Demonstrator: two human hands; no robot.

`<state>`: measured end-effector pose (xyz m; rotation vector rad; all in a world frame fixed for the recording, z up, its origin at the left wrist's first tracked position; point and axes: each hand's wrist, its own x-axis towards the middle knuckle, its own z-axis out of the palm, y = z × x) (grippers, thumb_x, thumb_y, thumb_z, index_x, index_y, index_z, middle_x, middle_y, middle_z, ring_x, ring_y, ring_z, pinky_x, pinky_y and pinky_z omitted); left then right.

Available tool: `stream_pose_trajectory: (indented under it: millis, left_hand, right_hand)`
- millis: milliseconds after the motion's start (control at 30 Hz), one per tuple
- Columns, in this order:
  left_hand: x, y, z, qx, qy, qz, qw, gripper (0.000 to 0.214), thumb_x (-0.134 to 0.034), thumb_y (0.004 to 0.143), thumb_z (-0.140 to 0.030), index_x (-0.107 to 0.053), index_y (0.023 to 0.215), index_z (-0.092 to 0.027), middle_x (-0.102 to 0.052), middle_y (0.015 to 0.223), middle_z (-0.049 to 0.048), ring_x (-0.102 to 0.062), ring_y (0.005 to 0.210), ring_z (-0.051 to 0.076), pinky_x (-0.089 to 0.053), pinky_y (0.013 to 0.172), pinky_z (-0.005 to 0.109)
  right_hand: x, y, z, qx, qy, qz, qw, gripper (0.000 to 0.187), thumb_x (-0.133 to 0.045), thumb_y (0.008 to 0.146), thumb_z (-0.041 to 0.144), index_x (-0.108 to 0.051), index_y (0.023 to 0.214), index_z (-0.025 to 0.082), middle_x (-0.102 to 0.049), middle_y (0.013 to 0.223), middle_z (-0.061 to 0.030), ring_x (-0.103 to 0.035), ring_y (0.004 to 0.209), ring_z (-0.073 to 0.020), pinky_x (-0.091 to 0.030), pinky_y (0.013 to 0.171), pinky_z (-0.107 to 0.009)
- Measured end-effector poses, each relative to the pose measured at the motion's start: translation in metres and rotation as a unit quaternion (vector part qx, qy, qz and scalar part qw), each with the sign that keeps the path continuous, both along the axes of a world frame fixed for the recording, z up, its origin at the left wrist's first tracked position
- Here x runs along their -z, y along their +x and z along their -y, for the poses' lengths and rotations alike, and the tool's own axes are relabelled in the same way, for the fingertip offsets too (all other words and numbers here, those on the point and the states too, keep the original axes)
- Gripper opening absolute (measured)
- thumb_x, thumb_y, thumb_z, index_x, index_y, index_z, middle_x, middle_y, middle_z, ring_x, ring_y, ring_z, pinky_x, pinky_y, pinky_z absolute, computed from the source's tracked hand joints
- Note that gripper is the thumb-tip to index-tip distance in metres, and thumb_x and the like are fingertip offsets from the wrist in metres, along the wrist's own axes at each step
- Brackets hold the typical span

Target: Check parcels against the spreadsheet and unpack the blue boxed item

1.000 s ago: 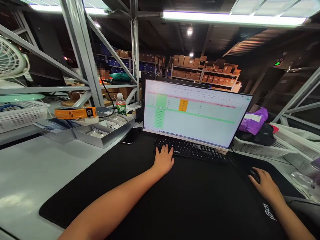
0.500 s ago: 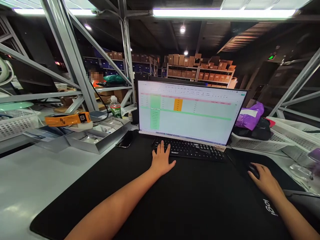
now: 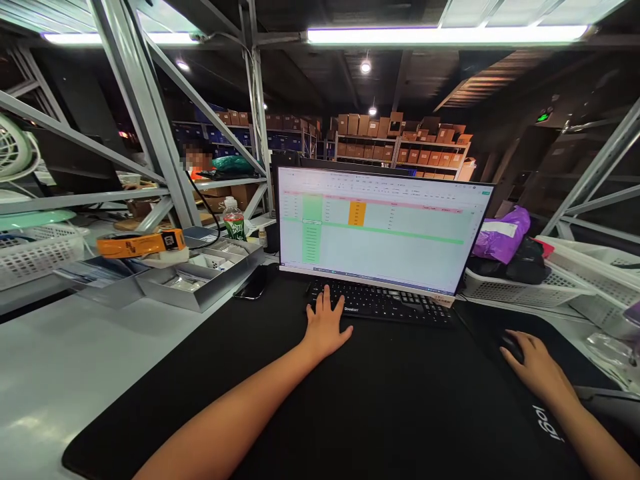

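With its fingers spread, my left hand [image 3: 324, 329] rests on the left end of a black keyboard [image 3: 380, 305]. Fingertips lie on the keys and the thumb sticks out to the right, off them. My right hand [image 3: 540, 368] is curved over a black computer mouse [image 3: 511, 345], whose front left part shows beside the fingers. Behind the keyboard stands a monitor [image 3: 385, 257] showing a spreadsheet with a green column, a green row and an orange block. Its text is too small to read. A large black desk mat [image 3: 390, 407] lies beneath both forearms.
Left of the keyboard lies a phone [image 3: 251, 283], then a grey divided tray [image 3: 200, 293]. A drink bottle [image 3: 233, 220] and an orange band [image 3: 140, 244] are behind. White baskets [image 3: 530, 291] with a purple bag [image 3: 505, 235] stand right. A person is partly visible beyond the left frame.
The camera view has tilted up slightly, so the scene sits a little lower. Both hands stay in place on the keyboard and mouse, and the spreadsheet looks the same.
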<state>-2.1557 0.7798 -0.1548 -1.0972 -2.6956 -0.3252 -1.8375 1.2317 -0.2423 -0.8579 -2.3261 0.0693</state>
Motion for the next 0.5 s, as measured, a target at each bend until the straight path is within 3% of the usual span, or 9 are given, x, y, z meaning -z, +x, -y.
stream_pose_trajectory:
  millis: [200,500]
  left_hand:
    - [-0.003,0.0,0.002,0.009,-0.008,0.012,1.0,0.07,-0.056,0.086,-0.058,-0.047,0.148,-0.026,-0.008,0.169,0.0189,-0.018,0.152,0.042,-0.026,0.113,0.068]
    - [0.0,0.002,0.001,0.008,-0.007,-0.037,0.999,0.069,-0.054,0.088,-0.059,-0.047,0.149,-0.027,-0.021,0.167,0.018,-0.023,0.152,0.039,-0.023,0.116,0.065]
  right_hand:
    - [0.005,0.001,-0.008,-0.007,-0.005,-0.009,1.0,0.061,-0.045,0.081,0.062,-0.059,0.125,0.022,-0.06,0.124,-0.0183,-0.058,0.122,-0.0386,-0.048,0.102,-0.051]
    - [0.006,-0.002,-0.011,-0.029,-0.005,-0.035,0.999,0.061,-0.047,0.077,0.061,-0.059,0.12,0.019,-0.06,0.118,-0.0215,-0.058,0.119,-0.0445,-0.047,0.103,-0.056]
